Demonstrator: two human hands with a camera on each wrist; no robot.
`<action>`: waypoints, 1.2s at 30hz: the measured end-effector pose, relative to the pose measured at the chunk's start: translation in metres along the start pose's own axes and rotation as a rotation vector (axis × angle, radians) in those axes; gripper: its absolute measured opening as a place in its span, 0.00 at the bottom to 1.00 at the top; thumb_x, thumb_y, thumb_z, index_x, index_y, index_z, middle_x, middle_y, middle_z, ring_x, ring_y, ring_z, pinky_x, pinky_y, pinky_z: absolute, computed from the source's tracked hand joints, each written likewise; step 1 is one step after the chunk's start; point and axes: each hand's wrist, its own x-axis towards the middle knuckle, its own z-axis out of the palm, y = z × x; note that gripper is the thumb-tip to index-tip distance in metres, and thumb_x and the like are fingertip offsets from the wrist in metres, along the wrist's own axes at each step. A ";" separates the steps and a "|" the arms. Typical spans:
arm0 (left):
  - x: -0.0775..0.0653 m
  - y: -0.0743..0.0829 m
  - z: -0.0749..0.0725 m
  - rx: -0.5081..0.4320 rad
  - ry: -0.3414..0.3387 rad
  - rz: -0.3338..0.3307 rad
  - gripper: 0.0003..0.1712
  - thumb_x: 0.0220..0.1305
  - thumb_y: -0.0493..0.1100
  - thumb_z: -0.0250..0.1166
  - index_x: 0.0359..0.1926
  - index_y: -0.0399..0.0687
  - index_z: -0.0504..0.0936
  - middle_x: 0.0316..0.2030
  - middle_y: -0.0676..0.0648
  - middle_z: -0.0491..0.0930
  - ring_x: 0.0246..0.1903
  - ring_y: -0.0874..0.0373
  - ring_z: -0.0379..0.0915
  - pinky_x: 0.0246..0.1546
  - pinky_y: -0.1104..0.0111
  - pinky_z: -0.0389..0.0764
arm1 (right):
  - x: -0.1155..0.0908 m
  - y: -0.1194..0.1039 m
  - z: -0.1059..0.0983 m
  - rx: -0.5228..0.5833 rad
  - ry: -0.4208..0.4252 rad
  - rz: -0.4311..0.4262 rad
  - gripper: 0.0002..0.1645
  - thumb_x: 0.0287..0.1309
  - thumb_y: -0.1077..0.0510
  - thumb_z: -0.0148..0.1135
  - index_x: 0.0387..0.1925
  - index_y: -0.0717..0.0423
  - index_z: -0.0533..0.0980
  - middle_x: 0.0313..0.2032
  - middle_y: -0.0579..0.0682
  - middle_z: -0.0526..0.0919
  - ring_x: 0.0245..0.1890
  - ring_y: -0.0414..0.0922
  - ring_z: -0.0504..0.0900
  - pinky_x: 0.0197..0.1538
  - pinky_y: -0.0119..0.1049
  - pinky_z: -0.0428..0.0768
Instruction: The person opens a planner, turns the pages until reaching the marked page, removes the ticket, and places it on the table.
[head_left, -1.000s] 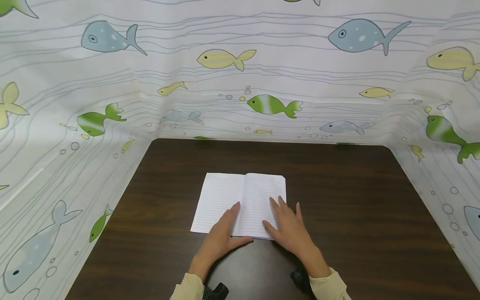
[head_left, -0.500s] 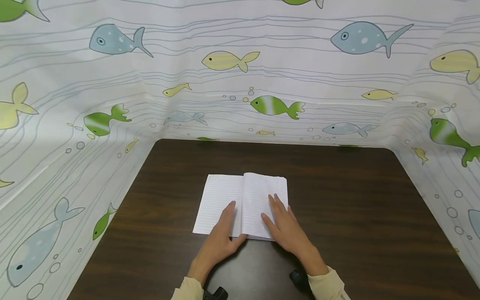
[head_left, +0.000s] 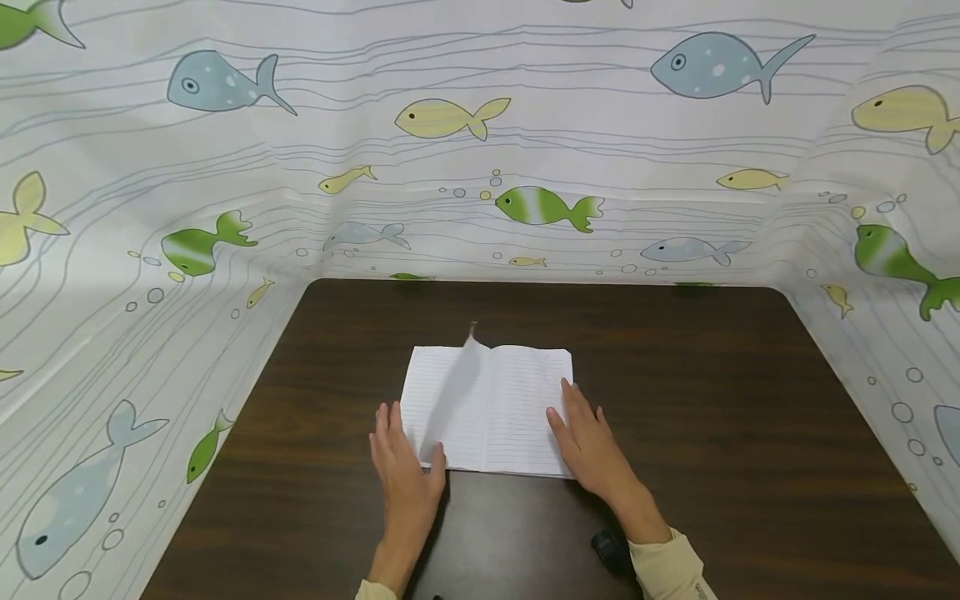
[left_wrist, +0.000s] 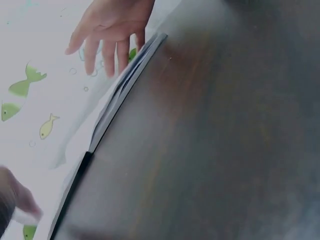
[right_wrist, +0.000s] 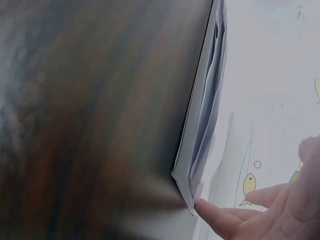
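Note:
A lined notebook (head_left: 525, 408) lies spread on the dark table, with one page (head_left: 456, 387) standing partly up over its left half. My left hand (head_left: 405, 475) is at the notebook's left edge, fingers straight and the thumb near the lifted page's lower corner. At the right edge, my right hand (head_left: 596, 454) has its fingers extended, with the thumb over the right page. In the right wrist view a fingertip of the right hand (right_wrist: 280, 210) touches the corner of the notebook (right_wrist: 200, 115). The left wrist view shows the left hand (left_wrist: 17, 195) only partly and blurred.
The dark wooden table (head_left: 712, 400) surrounds the notebook. A white fish-print sheet (head_left: 600, 150) rises along the table's back and sides. A black wrist device (head_left: 611, 550) sits by the right sleeve (head_left: 667, 567).
My left hand has moved left from the middle of the notebook to its left edge. A page has swung over from the right half to the left. My right hand has shifted slightly toward the right edge.

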 end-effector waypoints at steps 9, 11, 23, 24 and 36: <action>0.000 0.010 0.012 0.091 -0.122 0.115 0.51 0.41 0.24 0.78 0.70 0.35 0.70 0.74 0.28 0.59 0.73 0.30 0.57 0.67 0.41 0.65 | -0.002 0.000 0.000 -0.035 0.019 -0.011 0.43 0.80 0.40 0.44 0.81 0.62 0.51 0.79 0.64 0.55 0.79 0.58 0.53 0.76 0.69 0.43; -0.002 0.013 0.016 0.009 -0.237 0.148 0.41 0.51 0.27 0.75 0.68 0.39 0.74 0.74 0.33 0.63 0.72 0.36 0.63 0.63 0.46 0.73 | -0.003 0.000 0.001 -0.045 0.015 -0.011 0.43 0.80 0.40 0.45 0.81 0.63 0.51 0.78 0.64 0.56 0.79 0.59 0.54 0.76 0.69 0.43; -0.003 0.021 0.026 -0.034 -0.675 0.284 0.38 0.65 0.61 0.71 0.71 0.51 0.77 0.75 0.44 0.67 0.76 0.49 0.59 0.72 0.53 0.66 | 0.001 -0.001 -0.002 -0.172 0.070 -0.067 0.44 0.77 0.43 0.52 0.77 0.71 0.56 0.72 0.69 0.67 0.75 0.64 0.63 0.74 0.72 0.47; -0.003 0.021 0.026 -0.041 -0.675 0.279 0.39 0.64 0.61 0.72 0.71 0.51 0.76 0.75 0.44 0.66 0.76 0.49 0.59 0.71 0.53 0.66 | 0.001 -0.001 -0.002 -0.186 0.066 -0.066 0.45 0.77 0.43 0.53 0.76 0.73 0.55 0.72 0.70 0.67 0.74 0.64 0.64 0.74 0.72 0.47; -0.001 0.017 0.027 -0.181 -0.631 0.109 0.59 0.57 0.60 0.79 0.79 0.40 0.59 0.79 0.36 0.55 0.75 0.45 0.60 0.67 0.50 0.72 | 0.003 -0.005 0.007 -0.181 -0.002 -0.052 0.53 0.74 0.35 0.54 0.75 0.76 0.56 0.74 0.70 0.62 0.75 0.60 0.64 0.77 0.67 0.41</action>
